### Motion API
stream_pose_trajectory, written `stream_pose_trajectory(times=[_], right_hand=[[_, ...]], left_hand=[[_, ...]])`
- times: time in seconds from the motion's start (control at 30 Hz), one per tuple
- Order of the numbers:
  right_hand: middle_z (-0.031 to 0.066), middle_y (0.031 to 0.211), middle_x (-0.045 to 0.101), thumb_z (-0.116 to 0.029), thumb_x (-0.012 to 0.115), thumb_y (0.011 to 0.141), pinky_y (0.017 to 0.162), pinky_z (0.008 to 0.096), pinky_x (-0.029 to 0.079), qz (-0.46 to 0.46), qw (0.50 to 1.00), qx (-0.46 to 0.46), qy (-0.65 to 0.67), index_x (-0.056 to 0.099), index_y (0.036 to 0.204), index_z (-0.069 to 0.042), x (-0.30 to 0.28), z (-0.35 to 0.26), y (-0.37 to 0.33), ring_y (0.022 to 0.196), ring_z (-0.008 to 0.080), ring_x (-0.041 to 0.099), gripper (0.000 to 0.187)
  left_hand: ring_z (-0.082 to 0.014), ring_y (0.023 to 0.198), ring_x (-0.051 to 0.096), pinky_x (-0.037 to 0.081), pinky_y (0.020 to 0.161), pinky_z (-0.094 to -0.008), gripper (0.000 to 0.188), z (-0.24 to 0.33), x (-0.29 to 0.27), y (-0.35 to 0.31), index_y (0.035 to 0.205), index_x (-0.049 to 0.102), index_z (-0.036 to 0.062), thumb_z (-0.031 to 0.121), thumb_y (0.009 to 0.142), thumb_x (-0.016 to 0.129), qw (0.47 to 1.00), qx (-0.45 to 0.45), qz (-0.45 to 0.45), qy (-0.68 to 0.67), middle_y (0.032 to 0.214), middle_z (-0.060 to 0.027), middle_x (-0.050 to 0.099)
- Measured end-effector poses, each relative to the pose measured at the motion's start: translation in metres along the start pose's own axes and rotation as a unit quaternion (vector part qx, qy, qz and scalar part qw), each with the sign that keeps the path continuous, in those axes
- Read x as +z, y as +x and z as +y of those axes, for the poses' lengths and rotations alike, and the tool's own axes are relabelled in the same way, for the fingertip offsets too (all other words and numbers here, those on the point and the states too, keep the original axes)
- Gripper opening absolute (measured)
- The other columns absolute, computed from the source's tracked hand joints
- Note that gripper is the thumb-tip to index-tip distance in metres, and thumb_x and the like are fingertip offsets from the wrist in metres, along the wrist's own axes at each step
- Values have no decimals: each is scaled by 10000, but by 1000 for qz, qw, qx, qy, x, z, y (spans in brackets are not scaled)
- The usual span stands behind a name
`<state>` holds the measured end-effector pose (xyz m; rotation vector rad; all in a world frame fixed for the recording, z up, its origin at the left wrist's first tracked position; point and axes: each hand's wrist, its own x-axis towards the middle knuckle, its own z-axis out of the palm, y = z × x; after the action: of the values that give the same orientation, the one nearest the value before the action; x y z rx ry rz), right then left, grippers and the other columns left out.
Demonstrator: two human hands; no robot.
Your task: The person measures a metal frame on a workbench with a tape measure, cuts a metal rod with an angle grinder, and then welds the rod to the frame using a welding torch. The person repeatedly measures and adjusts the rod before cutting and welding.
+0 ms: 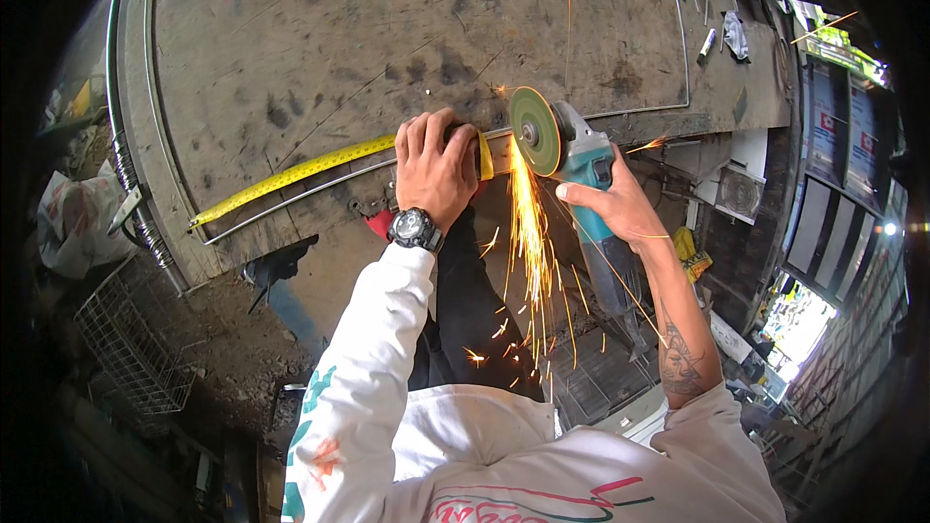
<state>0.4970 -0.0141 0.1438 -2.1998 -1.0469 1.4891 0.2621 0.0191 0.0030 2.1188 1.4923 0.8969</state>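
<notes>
Potentially, the disc [546, 133], just right of the left grip [436, 169] closed over the tape [300, 172], kicks if the right grip [630, 199], wrapped round the grinder [587, 170], tilts.

Lettering [523, 509] on shirt [572, 460], sleeve [360, 339]; tape measure [300, 171] graduated.

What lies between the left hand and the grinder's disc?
In the head view, the yellow edge of what looks like a tape measure's case, then a short stretch of thin metal rod.

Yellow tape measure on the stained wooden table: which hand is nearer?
Left. Left hand is over the right part of the tape measure; right hand is farther right, gripping the teal and black angle grinder.
</notes>
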Motion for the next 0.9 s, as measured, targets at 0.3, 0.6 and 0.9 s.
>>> stream_pose_trajectory(times=[0.3, 0.6, 0.9], right_hand=[[101, 1213, 673, -354, 934, 796, 1013, 372, 529, -2, 1000, 5, -4, 483, 1437, -18, 3, 5, -1, 1134, 175, 636, 852], [127, 1247, 685, -328, 947, 788, 1004, 365, 542, -10, 999, 34, 27, 468, 1463, -7, 5, -1, 0, 1143, 200, 667, 888], [128, 1282, 672, -336, 962, 766, 1036, 365, 523, -6, 1000, -2, -18, 429, 1507, 24, -1, 8, 2, 1173, 210, 643, 981]], left_hand=[[-349, 1264, 541, 377, 1168, -515, 197, -1, 1, 0, 1126, 717, 138, 162, 931, 712, 1000, 3, 1, -11, 1263, -92, 599], [-356, 1270, 538, 380, 1170, -520, 193, -1, 0, -1, 1125, 716, 137, 162, 933, 704, 1000, 5, -1, -13, 1268, -93, 603], [-353, 1247, 551, 398, 1145, -515, 175, 0, 1, 0, 1093, 710, 129, 160, 921, 714, 1000, 6, 11, -23, 1254, -89, 614]])
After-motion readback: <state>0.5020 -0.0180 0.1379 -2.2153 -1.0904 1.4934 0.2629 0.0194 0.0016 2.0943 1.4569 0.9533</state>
